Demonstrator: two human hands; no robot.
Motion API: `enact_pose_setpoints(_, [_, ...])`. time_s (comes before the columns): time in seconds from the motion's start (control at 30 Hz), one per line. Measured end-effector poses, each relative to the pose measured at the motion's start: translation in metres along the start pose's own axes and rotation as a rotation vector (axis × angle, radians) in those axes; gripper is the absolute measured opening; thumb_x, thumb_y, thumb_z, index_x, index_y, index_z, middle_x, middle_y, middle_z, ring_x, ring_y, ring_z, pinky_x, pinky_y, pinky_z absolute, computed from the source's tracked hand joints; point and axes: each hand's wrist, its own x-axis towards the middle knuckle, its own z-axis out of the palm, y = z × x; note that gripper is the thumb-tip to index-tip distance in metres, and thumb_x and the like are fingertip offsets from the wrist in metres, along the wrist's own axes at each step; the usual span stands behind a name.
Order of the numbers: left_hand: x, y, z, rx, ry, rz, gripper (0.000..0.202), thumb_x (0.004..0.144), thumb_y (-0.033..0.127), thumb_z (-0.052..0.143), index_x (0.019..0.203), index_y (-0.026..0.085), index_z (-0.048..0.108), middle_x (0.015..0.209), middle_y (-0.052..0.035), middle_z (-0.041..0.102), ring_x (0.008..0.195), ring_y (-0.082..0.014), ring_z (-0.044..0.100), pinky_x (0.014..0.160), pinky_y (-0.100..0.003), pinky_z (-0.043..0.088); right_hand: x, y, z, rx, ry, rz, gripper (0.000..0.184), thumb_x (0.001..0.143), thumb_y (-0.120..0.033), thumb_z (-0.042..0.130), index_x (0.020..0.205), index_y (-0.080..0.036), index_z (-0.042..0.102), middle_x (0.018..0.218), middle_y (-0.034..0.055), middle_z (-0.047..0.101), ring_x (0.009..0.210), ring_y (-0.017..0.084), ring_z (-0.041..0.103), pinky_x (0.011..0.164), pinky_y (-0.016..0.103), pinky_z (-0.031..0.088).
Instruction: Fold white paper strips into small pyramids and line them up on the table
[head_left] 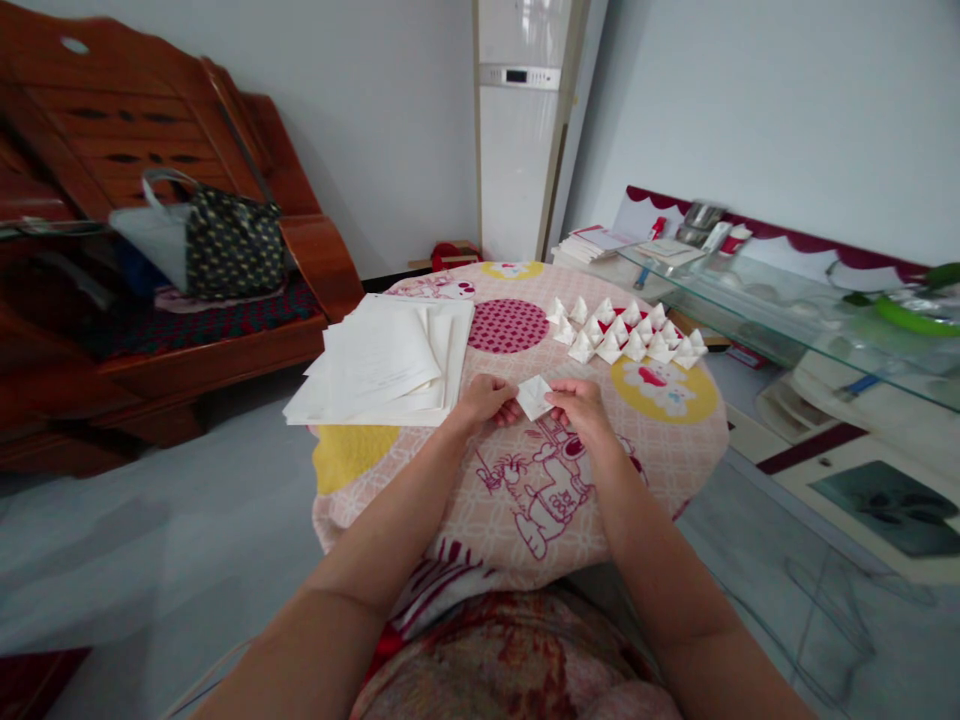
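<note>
Both my hands meet over a round table covered by a pink patterned cloth (525,500). My left hand (486,399) and my right hand (579,403) pinch a small folded white paper piece (534,396) between their fingertips, just above the cloth. A stack of white paper sheets (386,362) lies to the left of my left hand. Several folded white paper pieces (628,334) stand in rows on the cloth beyond my right hand.
A red wooden bench (150,330) with a dark patterned bag (225,240) stands at the left. A white standing unit (521,130) is against the back wall. A glass shelf (787,310) with books, cups and a green object runs along the right.
</note>
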Motion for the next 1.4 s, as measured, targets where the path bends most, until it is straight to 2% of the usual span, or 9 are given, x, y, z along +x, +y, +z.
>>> enact_pose_setpoints(0.13, [0.0,-0.001,-0.002,0.254,-0.01,-0.013,0.029,0.092,0.019,0.054,0.065,0.012,0.062,0.055,-0.0027,0.065,0.044,-0.0077,0.055,0.044,-0.018,0.036,0.005,0.004,0.0,-0.197,0.017,-0.04,0.02,0.072,-0.016,0.069,0.09,-0.012,0.074,0.059,-0.0008,0.067,0.046,0.012,0.056,0.045,0.021,0.041])
enact_pose_setpoints(0.23, [0.002,-0.003,-0.003,0.568,0.091,0.031,0.028,0.089,0.023,0.057,0.064,0.013,0.063,0.056,-0.0018,0.063,0.048,-0.0097,0.054,0.05,-0.021,0.04,0.006,0.006,0.002,-0.458,0.032,-0.111,0.02,0.076,-0.016,0.071,0.095,-0.014,0.076,0.075,0.0038,0.074,0.061,0.015,0.065,0.059,0.025,0.049])
enact_pose_setpoints(0.4, [0.009,-0.012,-0.002,0.915,0.296,0.378,0.014,0.074,0.017,0.072,0.087,0.013,0.07,0.083,-0.0051,0.069,0.077,-0.0173,0.062,0.073,-0.028,0.049,-0.003,0.001,0.006,-0.916,0.065,-0.283,0.016,0.083,-0.021,0.074,0.099,-0.019,0.077,0.095,0.0081,0.077,0.09,0.022,0.069,0.08,0.031,0.05])
enact_pose_setpoints(0.53, [0.013,-0.017,-0.001,0.903,0.177,0.631,0.034,0.069,0.001,0.06,0.099,0.014,0.07,0.093,-0.0059,0.068,0.084,-0.0168,0.062,0.079,-0.028,0.05,-0.011,-0.003,0.007,-1.102,0.055,-0.476,0.016,0.085,-0.017,0.071,0.101,-0.016,0.076,0.103,0.013,0.073,0.102,0.025,0.064,0.088,0.033,0.047])
enact_pose_setpoints(0.67, [0.011,-0.017,0.0,0.866,0.039,0.731,0.037,0.068,-0.003,0.049,0.093,0.013,0.071,0.087,-0.0061,0.068,0.082,-0.0164,0.062,0.08,-0.027,0.05,-0.012,-0.002,0.007,-1.136,-0.055,-0.596,0.02,0.087,-0.006,0.06,0.092,-0.015,0.077,0.096,0.0132,0.071,0.099,0.025,0.061,0.087,0.033,0.046])
enact_pose_setpoints(0.87, [0.007,-0.015,-0.005,0.862,-0.018,0.733,0.043,0.064,-0.002,0.049,0.096,0.013,0.073,0.091,-0.006,0.07,0.084,-0.0172,0.063,0.081,-0.028,0.051,-0.005,0.007,-0.001,-1.011,-0.223,-0.646,0.027,0.078,0.0,0.059,0.092,-0.015,0.077,0.095,0.0105,0.071,0.088,0.021,0.062,0.083,0.031,0.046])
enact_pose_setpoints(1.13, [0.006,-0.014,-0.01,0.81,-0.085,0.716,0.036,0.068,0.007,0.061,0.102,0.014,0.072,0.094,-0.005,0.069,0.084,-0.0176,0.063,0.079,-0.029,0.05,-0.002,0.013,-0.009,-0.934,-0.275,-0.712,0.016,0.081,-0.012,0.073,0.096,-0.016,0.077,0.098,0.009,0.071,0.09,0.021,0.062,0.085,0.032,0.045])
enact_pose_setpoints(1.23, [0.008,-0.015,-0.011,0.782,-0.105,0.71,0.03,0.072,0.012,0.065,0.101,0.015,0.072,0.097,-0.005,0.07,0.087,-0.0178,0.064,0.08,-0.028,0.05,-0.001,0.01,-0.01,-0.944,-0.306,-0.732,0.009,0.084,-0.013,0.07,0.088,-0.017,0.077,0.092,0.0081,0.071,0.087,0.02,0.062,0.081,0.03,0.044])
enact_pose_setpoints(1.4, [0.01,-0.016,-0.009,0.813,-0.108,0.766,0.02,0.081,0.011,0.062,0.096,0.015,0.075,0.097,-0.0065,0.071,0.093,-0.0184,0.066,0.087,-0.029,0.05,-0.002,0.005,-0.01,-0.998,-0.309,-0.72,0.021,0.091,-0.011,0.058,0.078,-0.015,0.074,0.082,0.008,0.07,0.076,0.018,0.06,0.072,0.028,0.04])
